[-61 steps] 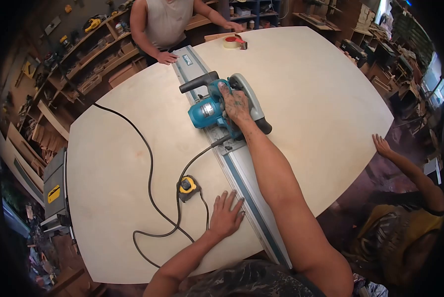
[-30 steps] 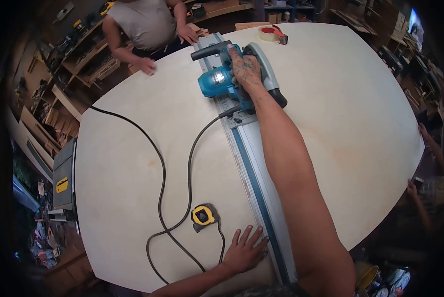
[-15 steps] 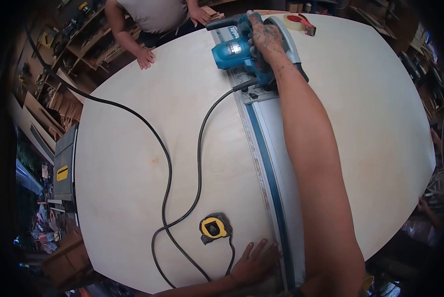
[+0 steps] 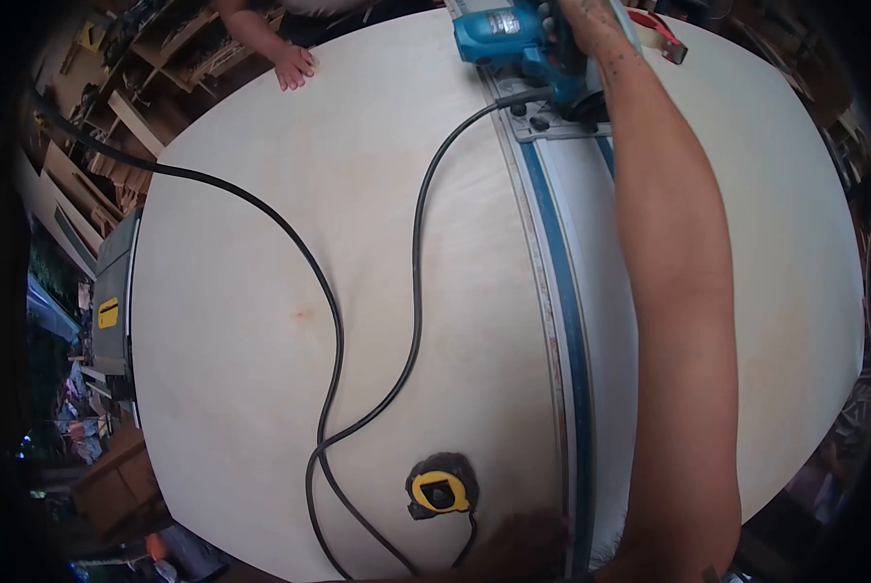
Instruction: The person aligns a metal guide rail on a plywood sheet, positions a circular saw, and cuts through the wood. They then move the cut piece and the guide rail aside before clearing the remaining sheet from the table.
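My right hand (image 4: 591,27), partly cut off by the top edge, grips the handle of a teal track saw (image 4: 505,37). The saw's base sits on a long guide rail (image 4: 573,335) with blue strips, laid along a pale wooden sheet (image 4: 231,389). Near the rail's lower end is my left hand (image 4: 530,546), dark and blurred, so its fingers do not show clearly. Up and to the left of it lies a yellow and black tape measure (image 4: 441,490). A black power cord (image 4: 418,253) runs from the saw and loops over the sheet.
Another person's hand (image 4: 294,68) rests on the sheet's far left edge. A roll of tape with a red dispenser (image 4: 664,41) lies right of the saw. Wooden shelves (image 4: 178,58) stand behind at the left, and a dark case with a yellow label (image 4: 110,311) is beside the sheet.
My view has shifted, so the saw sits higher and further right in the picture. My left hand, spread flat beside the rail before, is now lower and blurred. My right hand stays on the saw.
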Motion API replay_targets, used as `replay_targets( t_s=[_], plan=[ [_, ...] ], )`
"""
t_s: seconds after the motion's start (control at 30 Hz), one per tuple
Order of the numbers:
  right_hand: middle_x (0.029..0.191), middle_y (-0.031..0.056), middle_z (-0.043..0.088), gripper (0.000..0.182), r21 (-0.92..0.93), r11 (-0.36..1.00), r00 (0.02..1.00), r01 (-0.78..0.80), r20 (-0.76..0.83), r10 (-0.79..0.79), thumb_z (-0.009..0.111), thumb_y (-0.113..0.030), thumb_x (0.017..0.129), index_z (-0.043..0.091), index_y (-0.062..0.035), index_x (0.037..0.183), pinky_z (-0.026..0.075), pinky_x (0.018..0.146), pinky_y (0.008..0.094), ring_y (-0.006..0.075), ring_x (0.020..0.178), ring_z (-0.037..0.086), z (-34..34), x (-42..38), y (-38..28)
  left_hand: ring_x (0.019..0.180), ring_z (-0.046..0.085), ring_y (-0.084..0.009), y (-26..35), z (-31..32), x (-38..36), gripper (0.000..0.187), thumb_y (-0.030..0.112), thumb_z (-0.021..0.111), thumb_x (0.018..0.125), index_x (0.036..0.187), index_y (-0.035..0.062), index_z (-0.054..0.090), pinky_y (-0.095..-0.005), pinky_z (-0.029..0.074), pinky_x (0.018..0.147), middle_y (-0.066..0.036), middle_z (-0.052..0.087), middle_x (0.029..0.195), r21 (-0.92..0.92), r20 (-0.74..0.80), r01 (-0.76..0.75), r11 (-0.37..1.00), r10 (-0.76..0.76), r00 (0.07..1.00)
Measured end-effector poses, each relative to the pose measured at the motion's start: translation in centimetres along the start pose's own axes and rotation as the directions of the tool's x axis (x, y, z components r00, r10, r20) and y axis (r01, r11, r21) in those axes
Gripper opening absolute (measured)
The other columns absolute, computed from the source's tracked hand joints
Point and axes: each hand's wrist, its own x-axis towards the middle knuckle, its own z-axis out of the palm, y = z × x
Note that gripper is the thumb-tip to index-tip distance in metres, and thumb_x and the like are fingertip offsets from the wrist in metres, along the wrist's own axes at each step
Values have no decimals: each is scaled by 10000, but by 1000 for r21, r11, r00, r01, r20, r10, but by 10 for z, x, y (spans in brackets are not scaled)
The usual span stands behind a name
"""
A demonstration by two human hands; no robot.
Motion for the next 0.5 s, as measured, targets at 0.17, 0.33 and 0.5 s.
replay_targets(
  t_s=[0.17, 0.33, 0.5],
  plan=[
    [555, 23, 531, 594, 115, 993, 999, -1, 40, -4, 532, -647, 985, 609, -137, 689, 384, 401, 338, 169, 414, 463, 15, 19, 5, 1414, 497, -321, -12, 9, 3, 468, 462, 600, 952, 1366, 244, 621, -558, 348, 1177, -64, 555, 1483, 84, -310, -74, 994, 97, 946],
    [534, 16, 517, 591, 97, 994, 996, -51, 72, 44, 537, -641, 987, 595, -143, 673, 387, 386, 343, 172, 387, 447, 23, 30, -9, 1482, 414, -334, -14, -1, 5, 469, 400, 578, 992, 1423, 217, 589, -565, 309, 1199, -81, 486, 1555, -77, -271, -108, 991, 84, 959],
    [537, 20, 523, 586, 59, 996, 995, -59, 79, 55, 529, -649, 985, 601, -147, 692, 383, 371, 324, 174, 378, 448, 25, 8, -1, 1516, 337, -358, -9, -3, -7, 495, 359, 589, 992, 1452, 177, 566, -575, 300, 1194, -99, 439, 1592, -362, -29, -42, 931, 34, 999]
  ],
)
